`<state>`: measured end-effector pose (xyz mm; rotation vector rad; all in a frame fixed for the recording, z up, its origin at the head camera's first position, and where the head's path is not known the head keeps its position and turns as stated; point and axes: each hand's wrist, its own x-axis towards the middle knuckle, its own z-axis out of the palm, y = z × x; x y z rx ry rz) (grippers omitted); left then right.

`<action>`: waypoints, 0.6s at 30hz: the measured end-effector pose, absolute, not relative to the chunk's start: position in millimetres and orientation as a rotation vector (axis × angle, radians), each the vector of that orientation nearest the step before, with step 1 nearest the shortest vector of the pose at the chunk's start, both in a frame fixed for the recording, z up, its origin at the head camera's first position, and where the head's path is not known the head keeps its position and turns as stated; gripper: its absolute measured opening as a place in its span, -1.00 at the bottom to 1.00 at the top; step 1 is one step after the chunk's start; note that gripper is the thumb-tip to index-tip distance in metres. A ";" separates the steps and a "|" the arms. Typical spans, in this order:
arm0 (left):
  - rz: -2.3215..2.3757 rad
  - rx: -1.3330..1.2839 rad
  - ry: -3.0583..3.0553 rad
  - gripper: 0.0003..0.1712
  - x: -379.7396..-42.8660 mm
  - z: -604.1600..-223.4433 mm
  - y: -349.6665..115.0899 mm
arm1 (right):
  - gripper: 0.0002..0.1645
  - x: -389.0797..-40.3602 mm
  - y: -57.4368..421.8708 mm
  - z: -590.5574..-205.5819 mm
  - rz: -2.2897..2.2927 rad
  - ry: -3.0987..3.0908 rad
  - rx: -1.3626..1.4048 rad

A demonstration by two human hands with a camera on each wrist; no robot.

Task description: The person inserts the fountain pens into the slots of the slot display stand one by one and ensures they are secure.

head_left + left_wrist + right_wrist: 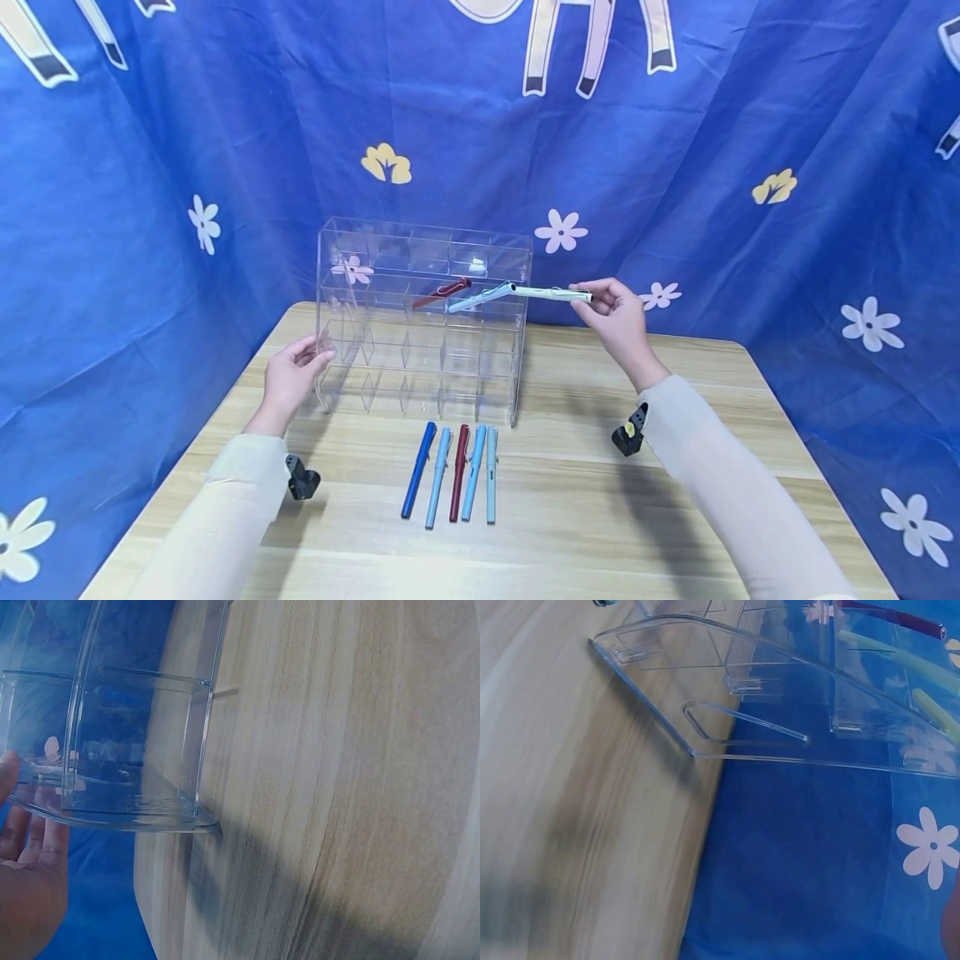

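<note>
A clear plastic pen rack (424,350) with tiers of small compartments stands on the table. My left hand (291,382) grips its left side panel between thumb and fingers; in the left wrist view the fingers (54,844) lie behind the panel edge. My right hand (617,321) pinches a pale green pen (551,294) by one end, level with an upper tier at the rack's right side. A dark red pen (441,294) and a light blue pen (480,298) lie tilted in that tier. The green pen's far tip seems to meet the blue pen's end; contact is unclear.
Several pens lie side by side before the rack: a dark blue pen (418,471), a dark red pen (460,473) and light blue ones (491,475). A blue patterned curtain (465,125) hangs behind and beside the wooden table (585,517).
</note>
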<state>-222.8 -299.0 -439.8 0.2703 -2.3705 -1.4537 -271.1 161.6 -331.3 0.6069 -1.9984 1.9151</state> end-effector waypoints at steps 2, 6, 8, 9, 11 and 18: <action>-1.459 0.267 -2.365 -0.43 -223.0 -440.1 -299.1 | -0.70 -267.2 156.5 -325.0 1.883 -2.010 0.626; -1.489 0.258 -2.341 -0.44 -223.0 -440.5 -298.6 | -0.71 -263.4 146.8 -317.8 1.830 -2.026 0.651; -1.497 0.255 -2.334 -0.44 -222.9 -440.5 -298.3 | -0.71 -263.6 142.0 -316.9 1.810 -2.038 0.652; -1.501 0.255 -2.332 -0.44 -222.8 -440.5 -298.2 | -0.71 -264.0 139.7 -316.8 1.806 -2.044 0.650; -1.500 0.256 -2.331 -0.44 -222.6 -440.4 -298.1 | -0.71 -264.8 134.9 -316.9 1.786 -2.055 0.644; -1.488 0.258 -2.343 -0.43 -223.2 -441.5 -298.7 | -0.72 -268.9 120.2 -320.2 1.758 -2.071 0.616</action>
